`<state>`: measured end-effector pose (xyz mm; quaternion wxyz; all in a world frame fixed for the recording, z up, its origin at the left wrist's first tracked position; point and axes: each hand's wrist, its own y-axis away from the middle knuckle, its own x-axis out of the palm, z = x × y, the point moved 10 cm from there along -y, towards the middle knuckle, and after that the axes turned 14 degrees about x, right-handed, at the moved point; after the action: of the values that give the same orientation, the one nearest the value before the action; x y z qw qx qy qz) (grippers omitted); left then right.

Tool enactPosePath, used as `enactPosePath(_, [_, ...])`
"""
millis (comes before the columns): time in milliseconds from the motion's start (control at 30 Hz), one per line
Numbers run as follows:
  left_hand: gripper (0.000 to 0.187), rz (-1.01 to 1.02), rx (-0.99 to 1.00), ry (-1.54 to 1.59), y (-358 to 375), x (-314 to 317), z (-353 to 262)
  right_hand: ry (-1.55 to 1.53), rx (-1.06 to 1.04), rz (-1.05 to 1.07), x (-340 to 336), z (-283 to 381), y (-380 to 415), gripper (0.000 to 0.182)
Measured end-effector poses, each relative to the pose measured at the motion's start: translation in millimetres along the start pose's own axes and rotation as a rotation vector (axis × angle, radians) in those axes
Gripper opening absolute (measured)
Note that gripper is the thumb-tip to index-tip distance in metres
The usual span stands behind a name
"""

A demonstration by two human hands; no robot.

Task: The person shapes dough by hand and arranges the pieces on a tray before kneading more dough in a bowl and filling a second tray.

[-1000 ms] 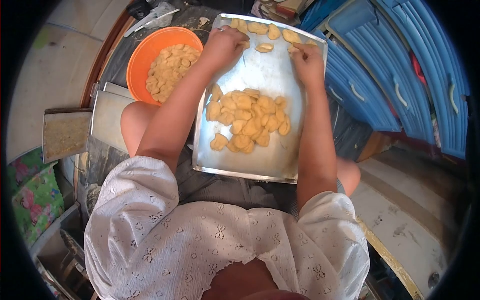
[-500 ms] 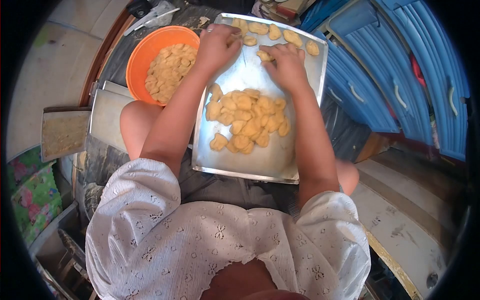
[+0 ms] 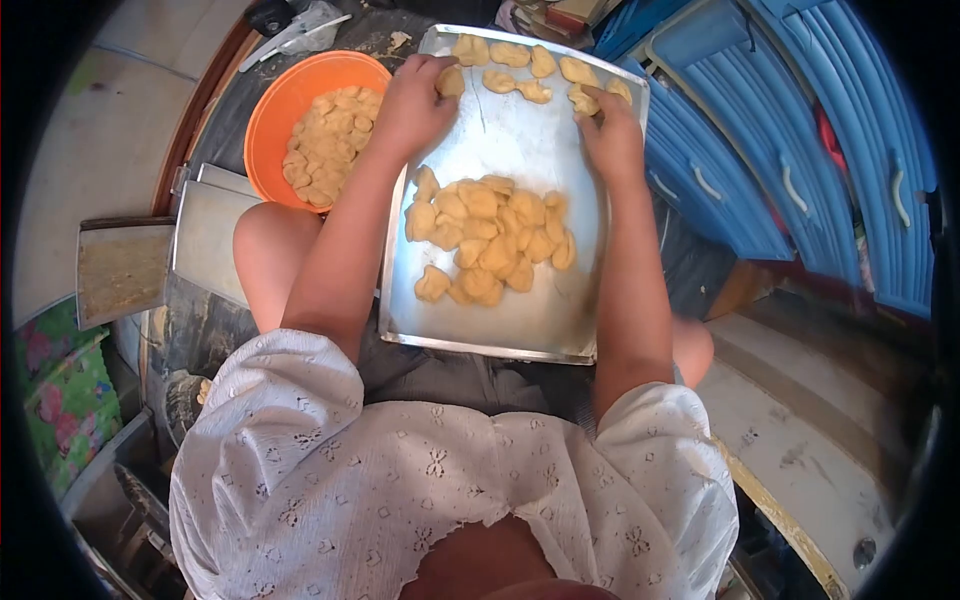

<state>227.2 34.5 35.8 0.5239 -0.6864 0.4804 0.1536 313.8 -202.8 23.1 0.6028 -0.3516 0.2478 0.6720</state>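
Tan dough lies in two groups on a metal tray [image 3: 525, 145]: a loose pile [image 3: 490, 235] in the near half and a spaced far row [image 3: 510, 55] along the far edge. Just below that row, the twisted piece [image 3: 535, 92] that was under the right hand [image 3: 612, 140] half a second ago lies free, seeming to touch its left neighbour [image 3: 497, 82]. That hand has shifted right and pinches another piece [image 3: 582, 100] between thumb and fingers. The left hand [image 3: 412, 112] pinches a piece [image 3: 450, 82] near the tray's left edge. With these, a second row appears to be filling out, while the pile looks unchanged. Left of the tray, an orange bowl [image 3: 264, 135] holds more dough; blue drawers [image 3: 735, 110] stand to the right.
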Motion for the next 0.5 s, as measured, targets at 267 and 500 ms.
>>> enactPosePath(267, [0.032,0.066,-0.169,0.108,-9,23,8,-0.126,0.065,-0.081,-2,0,0,0.031])
enactPosePath(500, [0.034,0.112,0.162,-0.07,-16,31,-24,-0.046,0.033,0.767,30,14,86,0.037])
